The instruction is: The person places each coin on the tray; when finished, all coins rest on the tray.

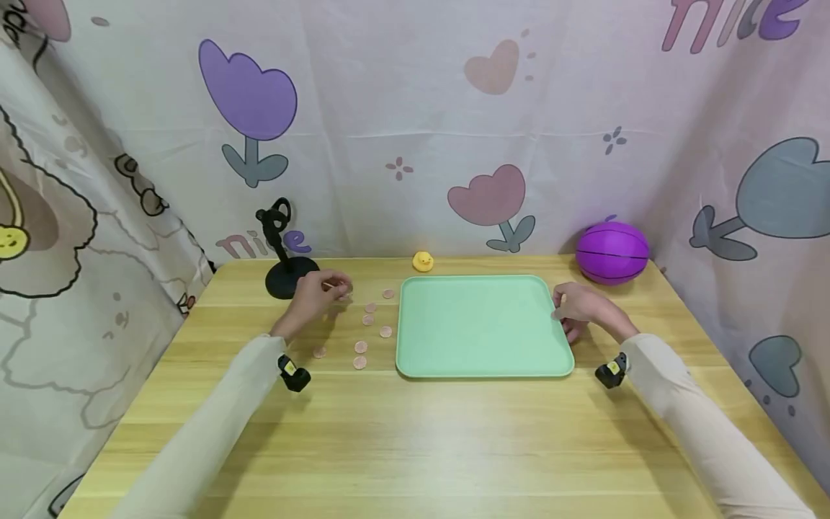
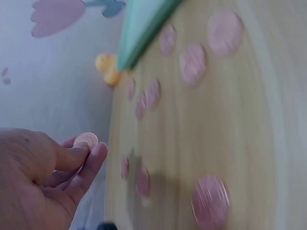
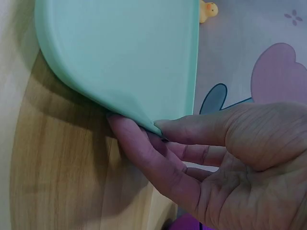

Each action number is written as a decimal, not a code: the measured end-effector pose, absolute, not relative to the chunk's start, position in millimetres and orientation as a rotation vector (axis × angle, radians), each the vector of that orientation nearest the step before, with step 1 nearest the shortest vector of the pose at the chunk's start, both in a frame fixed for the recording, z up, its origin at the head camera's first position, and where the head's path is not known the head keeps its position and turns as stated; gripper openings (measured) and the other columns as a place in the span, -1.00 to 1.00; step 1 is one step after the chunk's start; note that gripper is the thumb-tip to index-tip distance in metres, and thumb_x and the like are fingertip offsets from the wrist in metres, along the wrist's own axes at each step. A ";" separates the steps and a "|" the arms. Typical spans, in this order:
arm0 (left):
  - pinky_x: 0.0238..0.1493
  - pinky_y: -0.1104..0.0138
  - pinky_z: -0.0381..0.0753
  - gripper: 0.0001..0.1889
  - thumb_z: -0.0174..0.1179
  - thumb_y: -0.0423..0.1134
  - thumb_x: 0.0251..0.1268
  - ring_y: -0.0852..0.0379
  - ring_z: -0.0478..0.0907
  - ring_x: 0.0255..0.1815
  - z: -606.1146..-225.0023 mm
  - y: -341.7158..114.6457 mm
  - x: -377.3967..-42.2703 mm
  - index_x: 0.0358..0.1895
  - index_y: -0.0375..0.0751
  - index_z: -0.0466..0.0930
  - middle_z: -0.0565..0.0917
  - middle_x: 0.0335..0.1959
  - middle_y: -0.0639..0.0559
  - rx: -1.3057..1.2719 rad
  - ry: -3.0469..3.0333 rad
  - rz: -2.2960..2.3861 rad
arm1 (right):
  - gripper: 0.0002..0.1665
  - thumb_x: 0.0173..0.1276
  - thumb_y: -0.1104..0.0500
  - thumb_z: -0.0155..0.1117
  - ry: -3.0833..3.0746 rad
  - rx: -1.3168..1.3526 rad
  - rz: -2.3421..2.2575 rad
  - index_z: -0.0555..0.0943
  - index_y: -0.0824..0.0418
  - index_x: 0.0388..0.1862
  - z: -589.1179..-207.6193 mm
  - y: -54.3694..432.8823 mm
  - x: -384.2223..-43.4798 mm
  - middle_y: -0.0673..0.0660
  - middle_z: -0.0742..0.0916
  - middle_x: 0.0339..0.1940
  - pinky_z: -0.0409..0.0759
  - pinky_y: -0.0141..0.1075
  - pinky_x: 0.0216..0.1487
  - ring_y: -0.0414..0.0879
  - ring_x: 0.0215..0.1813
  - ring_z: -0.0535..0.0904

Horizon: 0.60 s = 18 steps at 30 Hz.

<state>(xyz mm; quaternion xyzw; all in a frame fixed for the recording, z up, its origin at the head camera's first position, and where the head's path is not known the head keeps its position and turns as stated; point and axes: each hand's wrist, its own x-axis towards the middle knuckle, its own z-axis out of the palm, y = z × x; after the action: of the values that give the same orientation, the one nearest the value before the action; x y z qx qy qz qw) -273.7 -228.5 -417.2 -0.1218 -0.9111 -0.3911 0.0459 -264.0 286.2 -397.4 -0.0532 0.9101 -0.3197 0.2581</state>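
Between thumb and fingers, my left hand pinches a copper-coloured coin, held above the wooden table. Several similar coins lie flat and scattered left of the tray, among them one coin near the front of the group and one farther back. A mint-green rectangular tray lies to the right of these coins with nothing on it. At the tray's right edge, my right hand grips the rim, thumb over the top and fingers at the outer side and underneath, as the right wrist view shows.
A black stand with a round base is close behind the left hand. At the back edge sits a small yellow duck. A purple ball stands behind the right hand. Printed curtains border the table.
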 end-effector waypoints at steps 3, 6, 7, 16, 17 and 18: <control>-0.07 0.18 0.75 -0.80 0.24 -0.37 0.53 -0.15 0.78 -0.13 -414.5 -209.8 -277.0 0.07 -0.37 0.72 0.79 -0.05 -0.28 -0.345 -2.763 -1.331 | -0.86 0.48 0.42 0.20 2.477 -0.137 -0.849 0.39 0.40 -0.20 -395.4 286.0 -263.6 0.26 0.66 -0.51 0.78 -0.17 -0.38 -0.09 -0.54 0.70; -0.07 0.21 0.78 -0.78 0.28 -0.36 0.50 -0.11 0.79 -0.12 -412.6 -190.0 -281.5 0.08 -0.38 0.73 0.78 -0.03 -0.30 -0.309 -2.751 -1.493 | -0.86 0.48 0.41 0.21 2.469 -0.112 -0.887 0.40 0.41 -0.20 -395.1 286.4 -262.2 0.26 0.66 -0.50 0.78 -0.17 -0.39 -0.09 -0.54 0.70; -0.06 0.19 0.78 -0.78 0.30 -0.36 0.48 -0.11 0.79 -0.12 -412.7 -182.8 -283.4 0.07 -0.40 0.73 0.78 -0.04 -0.31 -0.293 -2.740 -1.561 | -0.86 0.49 0.41 0.21 2.466 -0.095 -0.903 0.41 0.40 -0.20 -395.0 286.9 -261.6 0.25 0.65 -0.50 0.78 -0.17 -0.39 -0.09 -0.54 0.69; 0.07 0.09 0.75 -0.78 0.38 -0.36 0.40 -0.10 0.81 -0.11 -421.6 -134.2 -292.4 0.02 -0.38 0.72 0.79 -0.10 -0.21 -0.118 -2.639 -2.025 | -0.86 0.49 0.41 0.22 2.442 -0.048 -0.971 0.42 0.40 -0.22 -398.2 288.8 -260.7 0.21 0.61 -0.48 0.79 -0.18 -0.34 -0.09 -0.46 0.64; 0.05 0.12 0.76 -0.77 0.39 -0.37 0.39 -0.08 0.81 -0.13 -422.9 -130.9 -293.0 0.02 -0.39 0.72 0.79 -0.10 -0.21 -0.111 -2.629 -2.040 | -0.87 0.49 0.41 0.22 2.447 -0.050 -0.968 0.43 0.39 -0.23 -398.1 287.9 -260.8 0.21 0.61 -0.48 0.79 -0.18 -0.34 -0.09 -0.46 0.64; 0.04 0.13 0.77 -0.77 0.39 -0.38 0.38 -0.07 0.82 -0.14 -423.8 -127.6 -293.4 0.03 -0.40 0.72 0.79 -0.11 -0.23 -0.104 -2.620 -2.053 | -0.86 0.49 0.41 0.22 2.452 -0.060 -0.965 0.43 0.40 -0.23 -398.1 287.2 -261.2 0.21 0.61 -0.48 0.79 -0.19 -0.35 -0.09 -0.47 0.64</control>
<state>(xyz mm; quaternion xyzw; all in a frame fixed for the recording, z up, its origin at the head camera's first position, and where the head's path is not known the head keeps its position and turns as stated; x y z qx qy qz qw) -293.4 -127.6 -423.8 -0.0312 -0.7833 -0.6137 -0.0939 -261.2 287.2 -398.1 -0.0221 0.9007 -0.3544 0.2504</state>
